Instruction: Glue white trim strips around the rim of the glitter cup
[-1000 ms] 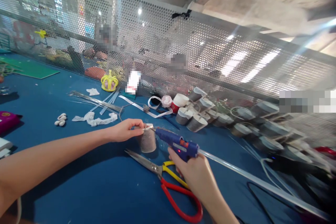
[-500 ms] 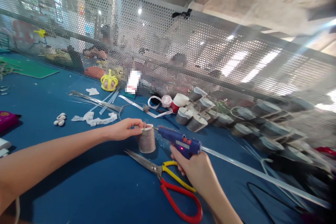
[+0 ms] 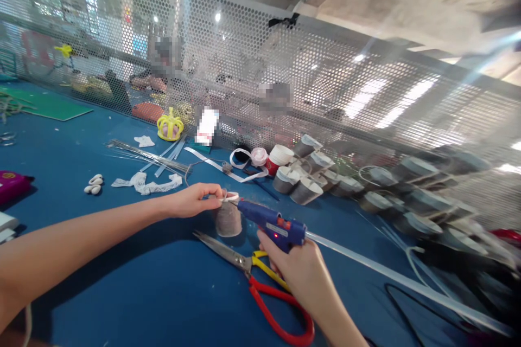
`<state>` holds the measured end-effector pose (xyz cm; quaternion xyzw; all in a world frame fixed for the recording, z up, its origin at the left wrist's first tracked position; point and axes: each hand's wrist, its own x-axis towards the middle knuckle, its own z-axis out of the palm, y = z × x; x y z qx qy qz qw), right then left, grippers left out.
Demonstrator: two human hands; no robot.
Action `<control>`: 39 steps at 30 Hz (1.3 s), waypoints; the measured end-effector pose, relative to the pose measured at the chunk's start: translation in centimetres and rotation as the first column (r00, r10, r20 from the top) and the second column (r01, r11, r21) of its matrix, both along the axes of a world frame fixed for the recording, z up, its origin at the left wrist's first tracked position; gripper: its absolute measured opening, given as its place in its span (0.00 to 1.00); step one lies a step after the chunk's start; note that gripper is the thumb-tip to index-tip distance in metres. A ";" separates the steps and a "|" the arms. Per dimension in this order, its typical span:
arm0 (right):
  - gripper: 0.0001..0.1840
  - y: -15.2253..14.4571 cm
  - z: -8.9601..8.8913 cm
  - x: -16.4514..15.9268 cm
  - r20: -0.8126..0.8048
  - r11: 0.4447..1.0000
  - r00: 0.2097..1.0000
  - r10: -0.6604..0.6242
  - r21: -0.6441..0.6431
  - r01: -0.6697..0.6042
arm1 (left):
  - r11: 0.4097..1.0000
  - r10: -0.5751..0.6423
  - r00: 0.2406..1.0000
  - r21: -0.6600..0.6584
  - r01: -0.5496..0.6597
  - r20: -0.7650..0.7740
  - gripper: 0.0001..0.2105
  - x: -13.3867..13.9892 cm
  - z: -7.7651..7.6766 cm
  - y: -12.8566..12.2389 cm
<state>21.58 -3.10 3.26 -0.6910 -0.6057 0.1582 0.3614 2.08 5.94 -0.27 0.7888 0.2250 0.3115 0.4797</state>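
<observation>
My right hand (image 3: 299, 268) is wrapped round a blue hot glue gun (image 3: 272, 222) with a red light lit, a long clear glue stick (image 3: 391, 276) trailing from its back. The gun's nozzle is at the white rim of a small greyish cup (image 3: 228, 220), which stands on the table. My left hand (image 3: 201, 199) pinches at the cup's rim from the left, where a thin grey cord (image 3: 187, 174) comes to the fingers. Whether nozzle and cup touch, I cannot tell. Scissors (image 3: 244, 263) with red and yellow handles lie just below, partly under my right hand.
White ribbon (image 3: 211, 162), lace (image 3: 150, 184), thin wires (image 3: 142, 153) and a yellow crown-shaped piece (image 3: 170, 127) lie behind my hands. Many grey cups (image 3: 307, 190) are piled at right. A perforated metal screen (image 3: 236, 54) borders the table, with people behind it. A black cable (image 3: 402, 309) lies right.
My right hand has brought the glue gun slightly left and down, its nozzle now at the cup's rim. My left hand stays at the rim.
</observation>
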 end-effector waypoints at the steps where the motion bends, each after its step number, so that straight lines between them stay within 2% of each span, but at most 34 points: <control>1: 0.10 0.0 0.0 0.0 -0.019 0.999 1.000 -0.015 -0.033 0.014 | 1.000 -0.001 1.000 0.002 0.001 0.002 0.06 0.0 0.0 0.0; 4: 0.13 0.2 0.1 0.2 -0.086 0.987 0.994 -0.070 -0.152 0.057 | 1.000 -0.008 1.000 0.000 0.008 0.006 0.07 0.0 0.0 0.1; 8: 0.15 0.6 -0.1 0.6 -0.101 0.980 0.989 -0.107 -0.176 0.089 | 1.000 -0.018 1.000 0.001 0.018 0.001 0.07 -0.1 0.1 0.0; 16: 0.13 0.3 0.2 0.2 -0.145 0.978 0.984 -0.104 -0.197 0.074 | 1.000 0.010 1.000 -0.006 -0.010 -0.006 0.07 0.0 0.1 0.0; 19: 0.15 0.6 0.1 0.5 -0.109 0.977 0.989 -0.103 -0.199 0.080 | 1.000 -0.008 1.000 -0.024 0.008 0.004 0.07 0.0 0.1 -0.1; 22: 0.16 0.8 -0.2 0.8 -0.077 0.981 0.993 -0.092 -0.181 0.077 | 0.999 -0.021 1.000 -0.026 0.021 0.010 0.08 0.0 0.2 -0.1; 26: 0.15 0.5 -0.3 0.5 -0.125 0.986 0.986 -0.114 -0.135 0.097 | 0.999 -0.030 0.999 -0.044 0.031 0.020 0.07 0.0 0.2 -0.2; 31: 0.15 0.4 -0.1 0.4 -0.151 0.980 0.982 -0.112 -0.180 0.084 | 0.999 -0.014 1.000 -0.032 0.014 0.011 0.07 0.0 0.2 -0.2; 39: 0.14 0.3 -0.1 0.3 -0.129 0.980 0.985 -0.113 -0.177 0.089 | 0.999 -0.025 0.999 -0.022 0.026 0.037 0.07 0.0 0.0 -0.1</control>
